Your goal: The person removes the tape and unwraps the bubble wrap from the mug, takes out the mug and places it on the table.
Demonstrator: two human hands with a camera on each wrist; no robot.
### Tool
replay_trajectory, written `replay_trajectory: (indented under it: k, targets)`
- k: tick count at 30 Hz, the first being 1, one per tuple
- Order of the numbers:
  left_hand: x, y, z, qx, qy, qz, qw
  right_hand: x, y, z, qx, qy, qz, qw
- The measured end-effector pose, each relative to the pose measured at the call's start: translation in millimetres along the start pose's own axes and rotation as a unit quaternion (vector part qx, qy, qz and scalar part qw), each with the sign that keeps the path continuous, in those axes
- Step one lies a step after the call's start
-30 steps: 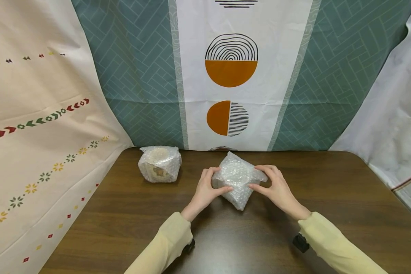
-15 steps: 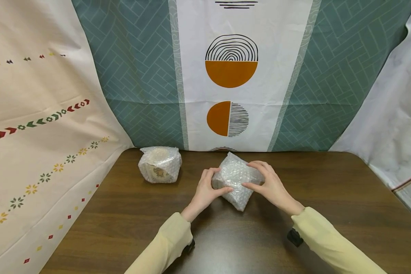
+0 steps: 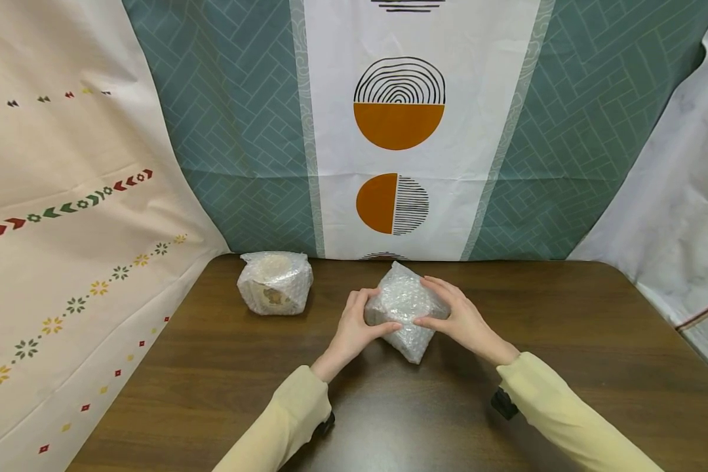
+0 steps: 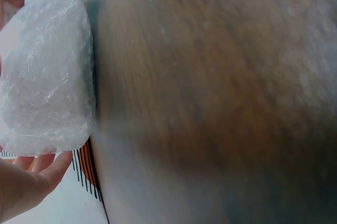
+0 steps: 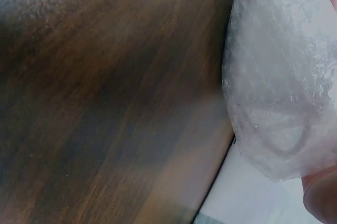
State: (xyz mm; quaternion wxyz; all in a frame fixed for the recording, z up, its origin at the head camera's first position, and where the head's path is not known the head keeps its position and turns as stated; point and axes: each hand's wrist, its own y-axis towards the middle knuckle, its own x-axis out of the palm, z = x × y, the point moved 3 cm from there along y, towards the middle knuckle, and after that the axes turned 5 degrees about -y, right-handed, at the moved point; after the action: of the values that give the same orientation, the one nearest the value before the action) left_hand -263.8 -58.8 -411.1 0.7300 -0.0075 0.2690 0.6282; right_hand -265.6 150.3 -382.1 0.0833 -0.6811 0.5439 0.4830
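Between my hands a bubble-wrapped package [image 3: 406, 303] sits on the brown table, its pointed corners facing the back and me. My left hand [image 3: 354, 328] grips its left side, thumb on the near face and fingers at the back. On the other side, my right hand [image 3: 467, 324] holds it the same way, covering the right flap. Crinkled clear plastic covers the package [image 4: 50, 77] in the left wrist view. Through the wrap in the right wrist view, the package [image 5: 279, 66] shows a faint curved loop; its contents are otherwise hidden.
A second bubble-wrapped package [image 3: 276, 285], with a brownish printed figure showing through, stands at the table's back left. Patterned curtains [image 3: 242, 131] hang behind the wooden table [image 3: 212, 393], and a cream cloth [image 3: 94, 275] borders its left side.
My right hand has moved left and inward, folding the protruding right flap against the package. My left hand and the second package have stayed put.
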Motion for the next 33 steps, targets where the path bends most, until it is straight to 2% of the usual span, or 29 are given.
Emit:
replay_trajectory:
  k: [5,13,17,20,26,30,33]
  targets:
    - [-0.9,0.5,0.2,0.000,0.005,-0.009,0.9999,0.3,0.4,-0.2,0.006,-0.001,-0.006,1.0000]
    - [-8.9,2.3,4.5,0.013,0.019,-0.042,0.9989,0.6,-0.6,-0.7,0.010,0.001,-0.002,0.9999]
    - [-12.3,1.3,5.9,0.004,0.018,-0.048,0.9987,2.1,-1.2,0.1,0.004,0.003,0.001,1.0000]
    - [-13.6,-0.8,8.0,0.007,0.020,-0.038,0.9990,2.9,-1.4,0.5,0.001,0.004,0.003,1.0000]
    - [-15.7,-2.4,14.1,0.032,0.023,0.007,0.9992,3.1,-0.9,1.1,0.001,0.005,0.004,1.0000]
    - [-16.7,-2.5,17.9,0.036,0.019,0.021,0.9990,3.2,-1.0,0.2,0.003,0.006,0.003,1.0000]
    - [-17.5,-3.0,21.2,0.049,0.016,0.028,0.9983,3.3,-1.5,-0.4,0.004,0.007,0.003,1.0000]
